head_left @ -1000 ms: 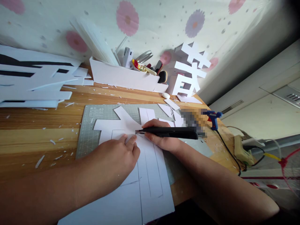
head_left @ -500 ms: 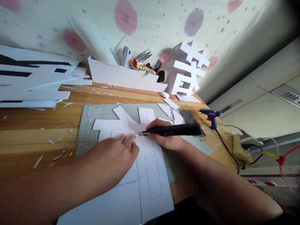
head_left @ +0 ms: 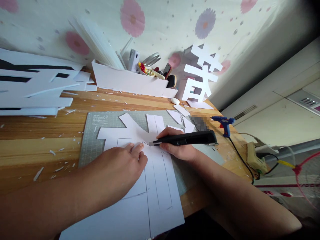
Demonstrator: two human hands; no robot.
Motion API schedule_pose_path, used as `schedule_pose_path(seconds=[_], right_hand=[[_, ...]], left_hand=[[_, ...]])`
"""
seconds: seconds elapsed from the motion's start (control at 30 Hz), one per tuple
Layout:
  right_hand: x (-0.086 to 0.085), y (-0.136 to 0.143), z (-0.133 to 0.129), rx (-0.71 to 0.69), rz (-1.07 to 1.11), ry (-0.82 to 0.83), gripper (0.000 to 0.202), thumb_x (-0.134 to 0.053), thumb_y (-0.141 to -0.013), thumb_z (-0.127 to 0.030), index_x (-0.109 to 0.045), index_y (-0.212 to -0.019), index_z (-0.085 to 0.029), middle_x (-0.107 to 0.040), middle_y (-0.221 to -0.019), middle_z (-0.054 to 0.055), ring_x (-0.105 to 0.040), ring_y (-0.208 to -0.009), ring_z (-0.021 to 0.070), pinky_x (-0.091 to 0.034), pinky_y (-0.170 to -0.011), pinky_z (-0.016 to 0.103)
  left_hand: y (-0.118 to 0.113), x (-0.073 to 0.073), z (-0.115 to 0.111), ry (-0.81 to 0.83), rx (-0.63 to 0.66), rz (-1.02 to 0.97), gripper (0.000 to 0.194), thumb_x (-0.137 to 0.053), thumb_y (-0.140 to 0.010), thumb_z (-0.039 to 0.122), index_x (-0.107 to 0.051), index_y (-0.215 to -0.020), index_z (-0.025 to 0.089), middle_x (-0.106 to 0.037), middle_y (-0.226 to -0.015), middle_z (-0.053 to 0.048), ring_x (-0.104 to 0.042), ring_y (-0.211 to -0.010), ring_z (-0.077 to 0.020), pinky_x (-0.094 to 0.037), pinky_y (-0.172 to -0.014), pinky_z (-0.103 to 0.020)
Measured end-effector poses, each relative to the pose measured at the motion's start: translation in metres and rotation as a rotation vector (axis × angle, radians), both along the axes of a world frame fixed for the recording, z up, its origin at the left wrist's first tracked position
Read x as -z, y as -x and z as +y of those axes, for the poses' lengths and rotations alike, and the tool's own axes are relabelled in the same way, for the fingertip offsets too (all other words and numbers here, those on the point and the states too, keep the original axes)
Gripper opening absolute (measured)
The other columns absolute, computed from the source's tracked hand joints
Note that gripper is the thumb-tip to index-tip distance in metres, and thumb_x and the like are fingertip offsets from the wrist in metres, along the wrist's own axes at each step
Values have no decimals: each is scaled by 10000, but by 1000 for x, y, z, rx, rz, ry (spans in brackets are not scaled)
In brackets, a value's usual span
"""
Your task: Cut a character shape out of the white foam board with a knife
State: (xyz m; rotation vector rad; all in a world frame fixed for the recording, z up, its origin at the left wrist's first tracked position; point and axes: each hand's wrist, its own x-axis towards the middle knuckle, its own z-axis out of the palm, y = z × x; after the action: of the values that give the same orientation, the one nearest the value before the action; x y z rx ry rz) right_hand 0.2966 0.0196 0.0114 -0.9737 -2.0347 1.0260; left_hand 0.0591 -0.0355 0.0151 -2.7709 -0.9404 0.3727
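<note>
My right hand point(head_left: 176, 146) is closed around a black utility knife point(head_left: 185, 138). The knife lies at a low slant, its blade pointing left and meeting a pencil line on a white board point(head_left: 165, 206). My left hand point(head_left: 125, 166) rests on the same board just left of the blade, pressing with its fingertips and gripping nothing. Pencilled outlines run over the board, and its far edge is cut into angled arms. Part of the drawing is hidden under my left hand and forearm. A green-grey cutting mat point(head_left: 91, 140) lies beneath the board.
White offcuts point(head_left: 181, 113) lie at the mat's far right, near a blue glue gun point(head_left: 225, 123) with its cord leading to a power strip point(head_left: 253, 155). A white organiser box point(head_left: 130, 81), a cut-out white character point(head_left: 200, 73) and stacked white boards point(head_left: 32, 90) line the back.
The blade tip has shifted slightly right and towards me along the pencil line. My left hand keeps its place on the board. The whole view has drifted a little.
</note>
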Motion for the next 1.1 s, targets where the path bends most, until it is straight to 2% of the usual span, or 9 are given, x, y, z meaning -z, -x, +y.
schedule_pose_path(seconds=[0.1,0.2,0.33,0.4,0.5,0.77,0.87,1.0,1.1], right_hand=[[8,3,-1,116,134,46,175,-739,-758,-311,-700,-903,-221,-712,-829,18,-643,-761,171,-535,-711,329],[13,5,-4,309,346,152,180,-728,-711,-289,-698,-876,-222,-674,-747,-3,-614,-676,159,-524,-658,326],[2,5,-15,543,450,311,172,-729,-635,-264,-676,-787,-205,-557,-603,-39,-497,-547,121,-494,-587,321],[-7,5,-23,573,475,398,197,-739,-627,-286,-668,-793,-206,-497,-560,-60,-456,-519,111,-492,-576,326],[-16,9,-32,586,527,448,222,-749,-625,-304,-660,-804,-209,-476,-556,-69,-433,-514,102,-486,-566,319],[-9,27,-25,563,658,406,221,-772,-591,-292,-645,-750,-204,-523,-541,-63,-441,-492,95,-409,-504,275],[0,30,-13,526,668,331,260,-772,-634,-320,-665,-840,-203,-522,-552,-73,-461,-501,100,-445,-544,285],[9,33,-2,509,519,124,291,-757,-726,-380,-684,-961,-224,-643,-723,-26,-599,-673,152,-531,-695,335],[13,33,-1,468,331,-47,247,-752,-771,-377,-677,-959,-235,-716,-928,26,-665,-877,196,-555,-854,386]], left_hand=[[-2,-7,1,30,-6,-19,474,-564,-838,17,-640,-1303,59,-523,-1446,-329,-637,-1248,-429,-649,-848,-525],[-2,-21,0,120,-43,-50,399,-632,-935,251,-656,-1289,67,-528,-1449,-329,-611,-1278,-446,-613,-916,-577],[3,-28,-16,360,-100,-51,1010,-929,-616,555,-549,-1445,120,-394,-1549,-319,-395,-1430,-524,-460,-1082,-679],[4,-22,-30,464,37,-95,1084,-977,-529,521,-514,-1480,284,-352,-1601,-248,-348,-1442,-553,-419,-1051,-770],[2,-14,-49,375,101,-177,716,-848,-760,229,-583,-1382,464,-406,-1604,-151,-343,-1441,-562,-365,-977,-882],[-7,-42,-58,388,145,-58,740,-818,-760,278,-549,-1448,235,-411,-1592,-222,-414,-1434,-496,-518,-1059,-625],[-12,-29,-49,359,190,-98,568,-730,-830,260,-595,-1369,142,-436,-1562,-263,-462,-1409,-474,-565,-1024,-568],[-19,-4,-38,153,230,-279,471,-527,-863,27,-596,-1327,77,-550,-1458,-281,-642,-1261,-372,-612,-977,-473],[-19,2,-35,127,257,-448,354,-549,-916,129,-649,-1255,105,-639,-1392,-209,-656,-1250,-330,-587,-1034,-444]])
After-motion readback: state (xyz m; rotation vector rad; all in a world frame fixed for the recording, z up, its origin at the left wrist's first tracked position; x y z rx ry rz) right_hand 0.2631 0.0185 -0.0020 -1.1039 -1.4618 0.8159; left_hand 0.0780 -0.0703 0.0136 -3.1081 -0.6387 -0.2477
